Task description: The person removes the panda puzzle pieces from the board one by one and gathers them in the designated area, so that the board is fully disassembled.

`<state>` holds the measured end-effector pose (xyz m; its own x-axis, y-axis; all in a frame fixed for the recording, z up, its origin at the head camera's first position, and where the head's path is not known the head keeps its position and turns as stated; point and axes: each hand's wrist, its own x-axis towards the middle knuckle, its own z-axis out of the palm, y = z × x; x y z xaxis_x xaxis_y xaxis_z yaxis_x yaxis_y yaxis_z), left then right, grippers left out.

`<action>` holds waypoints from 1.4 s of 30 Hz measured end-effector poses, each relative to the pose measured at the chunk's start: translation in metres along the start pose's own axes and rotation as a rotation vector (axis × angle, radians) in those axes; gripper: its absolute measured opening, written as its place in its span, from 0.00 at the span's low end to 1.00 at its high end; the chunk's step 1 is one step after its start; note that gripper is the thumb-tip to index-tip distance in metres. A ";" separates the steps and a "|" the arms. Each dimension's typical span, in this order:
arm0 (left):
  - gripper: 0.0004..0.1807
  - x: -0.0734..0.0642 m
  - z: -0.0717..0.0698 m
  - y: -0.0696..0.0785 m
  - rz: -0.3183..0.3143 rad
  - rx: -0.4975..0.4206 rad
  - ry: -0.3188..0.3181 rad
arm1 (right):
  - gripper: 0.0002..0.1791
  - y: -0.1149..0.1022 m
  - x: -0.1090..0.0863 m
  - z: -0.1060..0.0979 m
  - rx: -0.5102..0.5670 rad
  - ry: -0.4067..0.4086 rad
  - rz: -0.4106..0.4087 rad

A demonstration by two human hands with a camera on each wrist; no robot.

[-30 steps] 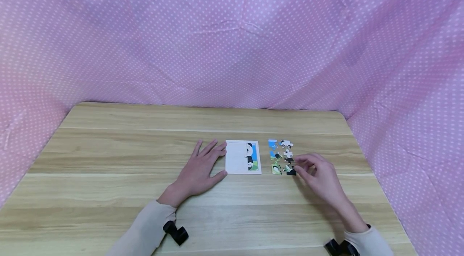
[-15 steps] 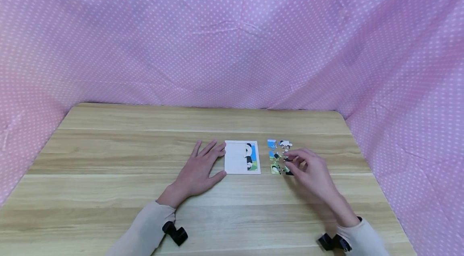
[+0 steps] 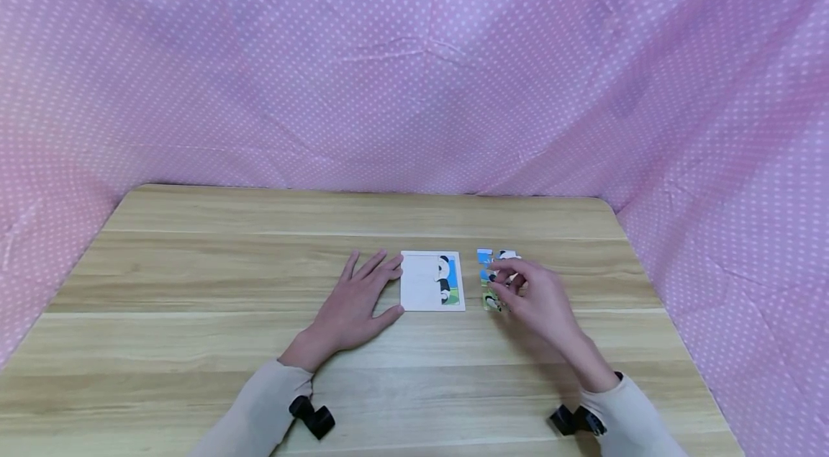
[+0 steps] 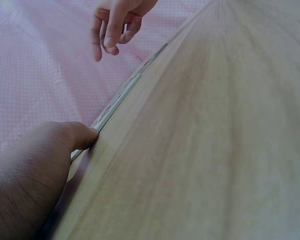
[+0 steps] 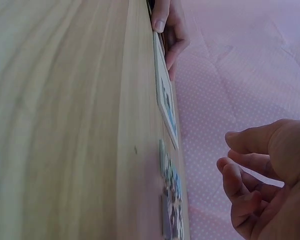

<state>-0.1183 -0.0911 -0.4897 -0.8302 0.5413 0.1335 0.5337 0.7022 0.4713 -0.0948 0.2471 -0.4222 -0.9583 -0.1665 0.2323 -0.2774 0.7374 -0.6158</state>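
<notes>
One wooden table [image 3: 194, 277] fronts dotted pink cloth [image 3: 414, 75]; well inside its edges I see the left hand [image 3: 355, 306] wide, touching the puzzle board [image 3: 419, 284], the right hand [image 3: 536, 299] narrowly parted above pieces [image 3: 484, 256].

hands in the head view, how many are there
2. The left hand touches the left edge of the white board; the right hand is above the loose puzzle pieces to the board's right.

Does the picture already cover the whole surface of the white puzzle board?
No, the head view shows the panda picture only on the right side of the board, and the rest is plain white.
</notes>
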 end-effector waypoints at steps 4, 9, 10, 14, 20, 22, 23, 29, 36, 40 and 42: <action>0.37 0.000 0.000 0.000 0.001 0.001 0.002 | 0.16 -0.004 0.006 0.006 0.015 -0.017 0.005; 0.37 0.000 -0.001 0.000 -0.001 0.000 -0.002 | 0.17 -0.007 0.012 0.015 0.010 -0.046 -0.005; 0.37 0.000 0.000 0.000 -0.001 0.001 -0.003 | 0.17 -0.008 0.013 0.017 0.009 -0.056 -0.003; 0.37 0.001 0.000 0.000 0.000 0.003 -0.004 | 0.17 -0.012 0.019 0.022 0.016 -0.076 0.001; 0.36 0.001 -0.001 0.000 0.001 -0.005 -0.001 | 0.18 -0.013 0.026 0.027 0.034 -0.112 0.013; 0.36 0.001 -0.001 0.000 0.002 -0.007 0.000 | 0.18 -0.013 0.028 0.029 0.029 -0.132 0.027; 0.36 0.001 -0.001 0.000 0.002 -0.008 0.000 | 0.18 -0.013 0.029 0.030 0.026 -0.141 0.036; 0.36 0.001 0.000 -0.001 0.006 -0.013 0.002 | 0.17 -0.011 0.037 0.035 0.018 -0.168 0.074; 0.36 0.001 0.000 -0.001 0.009 -0.018 0.006 | 0.16 -0.009 0.045 0.040 0.030 -0.174 0.064; 0.36 0.001 -0.001 -0.001 0.006 -0.021 0.002 | 0.15 -0.009 0.048 0.042 0.019 -0.181 0.066; 0.36 0.001 -0.001 -0.001 0.006 -0.023 0.000 | 0.15 -0.008 0.049 0.043 0.014 -0.184 0.073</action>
<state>-0.1192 -0.0914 -0.4894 -0.8272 0.5451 0.1362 0.5344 0.6884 0.4905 -0.1427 0.2050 -0.4379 -0.9720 -0.2306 0.0458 -0.2062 0.7430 -0.6368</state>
